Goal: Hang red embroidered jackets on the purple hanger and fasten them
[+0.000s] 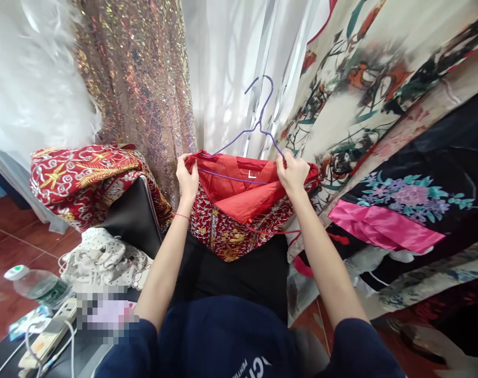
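Observation:
A red embroidered garment (231,231) with gold and silver patterns and a plain red lining hangs down in front of me over my lap. Inside its top sits a purple wire hanger (259,125), hook pointing up and the lower bar crossing the lining. My left hand (187,176) pinches the garment's left upper edge near the hanger's end. My right hand (293,172) grips the right upper edge together with the hanger's sloping arm. A thin red cord (274,231) trails from the garment to the right, under my right forearm.
Another red embroidered garment (81,178) drapes over a black chair back (134,207) at left. Near it are a bottle (38,283), a power strip (50,333) and spotted white cloth (105,262). Sequined fabric (140,68), white curtains (223,63) and printed clothes (341,100) hang around.

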Action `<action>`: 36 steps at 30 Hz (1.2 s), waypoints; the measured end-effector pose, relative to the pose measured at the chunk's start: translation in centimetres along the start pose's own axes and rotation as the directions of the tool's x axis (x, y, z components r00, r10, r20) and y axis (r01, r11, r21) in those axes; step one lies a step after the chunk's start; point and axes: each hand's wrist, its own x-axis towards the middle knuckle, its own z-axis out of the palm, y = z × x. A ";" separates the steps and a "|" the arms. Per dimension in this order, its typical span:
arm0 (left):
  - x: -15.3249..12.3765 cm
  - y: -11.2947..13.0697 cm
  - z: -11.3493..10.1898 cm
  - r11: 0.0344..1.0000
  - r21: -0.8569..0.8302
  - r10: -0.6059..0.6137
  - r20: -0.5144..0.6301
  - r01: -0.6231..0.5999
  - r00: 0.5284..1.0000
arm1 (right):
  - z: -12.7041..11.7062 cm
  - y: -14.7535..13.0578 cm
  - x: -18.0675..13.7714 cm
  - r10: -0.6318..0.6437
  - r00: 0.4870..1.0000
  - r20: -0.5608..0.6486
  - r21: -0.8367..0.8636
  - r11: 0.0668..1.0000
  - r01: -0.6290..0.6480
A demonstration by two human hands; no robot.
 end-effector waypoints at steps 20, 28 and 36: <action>0.0 -1.7 -1.7 0.752 -0.308 -0.506 0.295 0.582 0.810 | -0.1 -0.4 -1.1 -0.176 0.966 0.189 -0.072 0.979 0.192; -3.0 -1.3 -2.0 0.941 -0.101 -0.299 0.192 0.322 0.935 | -3.9 5.2 -7.5 -0.217 0.897 0.385 0.141 0.974 0.176; -2.8 -2.2 -0.7 0.916 -0.154 -0.360 0.100 0.372 0.928 | -5.5 7.0 -17.2 -0.478 0.833 0.279 0.139 0.878 0.457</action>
